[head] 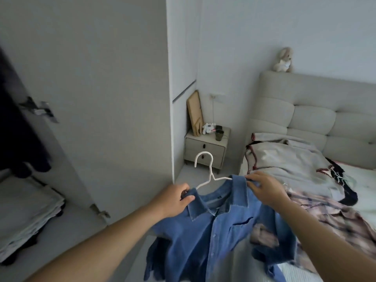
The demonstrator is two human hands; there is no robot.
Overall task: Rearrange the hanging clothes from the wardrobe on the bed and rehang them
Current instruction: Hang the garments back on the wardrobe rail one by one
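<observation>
A blue denim shirt hangs on a white hanger, held up in front of me between the wardrobe and the bed. My left hand grips the shirt's left shoulder at the collar. At the right shoulder, my right hand pinches the fabric over the hanger's arm. The hanger's hook points up and is free. The open wardrobe stands at the left, with dark clothes hanging inside. On the bed lie a pink plaid garment and a grey blanket-like piece.
The open wardrobe door stands just left of the shirt. Folded pale laundry is stacked on the wardrobe's lower shelf. A bedside table with small items stands by the wall. A plush toy sits on the headboard.
</observation>
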